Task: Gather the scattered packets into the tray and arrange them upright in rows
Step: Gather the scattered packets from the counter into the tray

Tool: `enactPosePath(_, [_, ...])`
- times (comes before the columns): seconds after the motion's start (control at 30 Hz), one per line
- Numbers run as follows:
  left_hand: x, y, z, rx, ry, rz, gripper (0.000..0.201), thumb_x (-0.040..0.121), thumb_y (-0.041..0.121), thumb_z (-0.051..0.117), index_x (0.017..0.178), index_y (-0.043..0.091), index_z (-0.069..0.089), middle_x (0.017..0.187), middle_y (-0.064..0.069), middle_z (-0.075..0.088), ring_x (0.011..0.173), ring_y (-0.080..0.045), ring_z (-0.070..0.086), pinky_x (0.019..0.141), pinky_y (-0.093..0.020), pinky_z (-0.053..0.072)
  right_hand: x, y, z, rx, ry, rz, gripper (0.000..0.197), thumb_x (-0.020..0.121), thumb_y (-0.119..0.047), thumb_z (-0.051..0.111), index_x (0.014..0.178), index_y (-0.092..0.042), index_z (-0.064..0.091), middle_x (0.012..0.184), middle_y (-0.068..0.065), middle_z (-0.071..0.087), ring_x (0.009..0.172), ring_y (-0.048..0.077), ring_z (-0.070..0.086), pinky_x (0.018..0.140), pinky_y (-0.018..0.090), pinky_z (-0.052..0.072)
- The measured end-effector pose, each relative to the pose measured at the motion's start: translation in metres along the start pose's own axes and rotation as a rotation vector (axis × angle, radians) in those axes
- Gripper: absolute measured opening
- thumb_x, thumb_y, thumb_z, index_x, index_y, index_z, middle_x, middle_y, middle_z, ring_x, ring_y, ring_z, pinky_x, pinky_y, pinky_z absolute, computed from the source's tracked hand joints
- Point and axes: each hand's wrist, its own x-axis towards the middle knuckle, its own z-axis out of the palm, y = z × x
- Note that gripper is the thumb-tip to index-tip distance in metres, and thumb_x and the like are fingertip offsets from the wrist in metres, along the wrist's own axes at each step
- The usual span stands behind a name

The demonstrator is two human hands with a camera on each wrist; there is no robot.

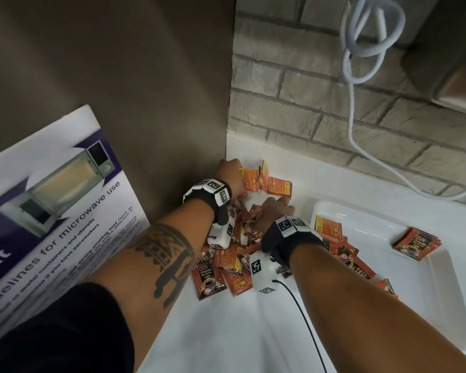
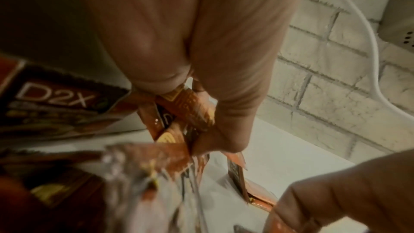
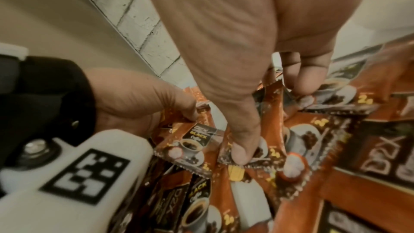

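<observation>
**Spotter:** What do you have, starting from your left?

**Operator:** Beyond my left forearm a microwave poster (image 1: 56, 200) leans on the brown panel. My left hand (image 1: 227, 175) is at the far corner of the counter (image 1: 226, 332), fingers and thumb curled round a small bunch of packets (image 2: 179, 112); the left wrist view shows that grip plainly. More packets (image 1: 266, 183) lie flat just past it.

**Spotter:** And the other one?

**Operator:** My right hand (image 1: 273, 211) sits just beside the left, fingers pointing down into the heap (image 1: 226, 265) under both wrists. In the right wrist view the thumb and a fingertip (image 3: 240, 155) press on a packet's edge, more a pinch than a spread palm. The tray (image 1: 441, 278) lies to the right of that hand, with one small stack (image 1: 417, 243) at its far edge and a few packets spilling over its near rim.

**Spotter:** Advice for this gather?

**Operator:** I judge we are early. I would square the left bunch against the counter so the edges line up, feed singles from the right hand into it facing one way, and grip lightly; the foil looks slippery and a thick bunch could fan out.
</observation>
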Motion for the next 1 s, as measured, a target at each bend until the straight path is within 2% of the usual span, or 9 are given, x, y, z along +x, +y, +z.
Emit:
enactPosePath(0.1, [-0.006,-0.002,-0.002,-0.015,0.011,0.010,0.066,0.067,0.017,0.091,0.122,0.011,0.054,0.120,-0.011,0.058,0.101,-0.027,0.061,0.075,-0.031,0.047,-0.004,-0.002,0.000,0.031,0.022,-0.043,0.059,0.069,-0.039,0.085,0.116,-0.012,0.062,0.121,0.009,0.055,0.112,0.032,0.054,0.093,0.040,0.049])
enactPosePath(0.2, [-0.013,-0.005,-0.003,-0.031,0.023,0.014,0.063,0.066,0.017,0.090,0.119,0.011,0.055,0.117,-0.010,0.059,0.102,-0.026,0.060,0.076,-0.031,0.047,-0.008,-0.003,-0.002,0.070,0.029,-0.071,0.041,0.073,-0.029,0.084,0.105,-0.009,0.068,0.107,0.008,0.071,0.099,0.028,0.067,0.082,0.034,0.056])
enactPosePath(0.27, [-0.016,-0.007,-0.003,-0.032,0.042,0.014,0.062,0.067,0.016,0.089,0.119,0.011,0.055,0.117,-0.009,0.059,0.104,-0.027,0.060,0.079,-0.032,0.049,-0.011,-0.001,-0.004,0.096,0.021,-0.092,0.035,0.076,-0.025,0.082,0.103,-0.008,0.069,0.107,0.008,0.072,0.097,0.026,0.068,0.073,0.029,0.054])
enactPosePath(0.4, [-0.022,-0.007,-0.004,-0.056,0.094,0.030,0.062,0.068,0.009,0.086,0.121,0.011,0.054,0.119,-0.010,0.056,0.106,-0.027,0.060,0.079,-0.029,0.047,-0.017,0.005,-0.006,0.205,0.073,-0.131,0.033,0.078,-0.021,0.082,0.107,-0.013,0.070,0.115,0.004,0.069,0.105,0.023,0.066,0.078,0.027,0.052])
enactPosePath(0.5, [-0.027,-0.003,-0.011,-0.062,0.135,0.039,0.065,0.070,0.004,0.083,0.128,0.010,0.053,0.125,-0.012,0.052,0.109,-0.028,0.059,0.084,-0.029,0.049,-0.022,0.008,-0.013,0.314,0.149,-0.167,0.021,0.081,-0.024,0.079,0.100,-0.018,0.072,0.111,0.002,0.071,0.099,0.022,0.067,0.073,0.026,0.050])
enactPosePath(0.6, [-0.033,0.002,-0.024,-0.059,0.202,0.058,0.061,0.072,0.002,0.081,0.126,0.010,0.053,0.124,-0.011,0.052,0.107,-0.027,0.059,0.081,-0.026,0.046,-0.034,0.014,-0.029,0.429,0.224,-0.191,0.023,0.084,-0.029,0.074,0.103,-0.016,0.072,0.106,-0.001,0.070,0.096,0.021,0.066,0.078,0.029,0.053])
enactPosePath(0.77, [-0.049,0.019,-0.047,-0.206,0.327,0.118,0.054,0.073,0.006,0.084,0.118,0.016,0.057,0.117,-0.006,0.057,0.101,-0.021,0.061,0.082,-0.025,0.047,-0.053,0.073,-0.063,0.741,0.237,-0.064,0.028,0.084,-0.004,0.067,0.109,-0.016,0.064,0.108,0.008,0.069,0.094,0.026,0.068,0.079,0.036,0.059])
enactPosePath(0.9, [-0.077,0.050,-0.037,-0.422,0.222,0.194,0.050,0.067,0.015,0.089,0.106,0.018,0.058,0.094,0.003,0.067,0.082,-0.013,0.065,0.074,-0.030,0.055,-0.078,0.128,-0.072,0.622,0.286,0.018,0.015,0.086,-0.007,0.066,0.094,-0.017,0.075,0.096,0.005,0.073,0.091,0.025,0.070,0.073,0.030,0.055])
enactPosePath(1.0, [-0.097,0.080,-0.007,-0.531,0.087,0.241,0.052,0.065,0.019,0.091,0.106,0.018,0.059,0.090,0.006,0.067,0.081,-0.014,0.065,0.072,-0.031,0.055,-0.090,0.149,-0.058,0.629,0.206,0.074,0.016,0.082,-0.006,0.071,0.081,-0.022,0.071,0.101,0.010,0.074,0.091,0.026,0.070,0.084,0.040,0.058])
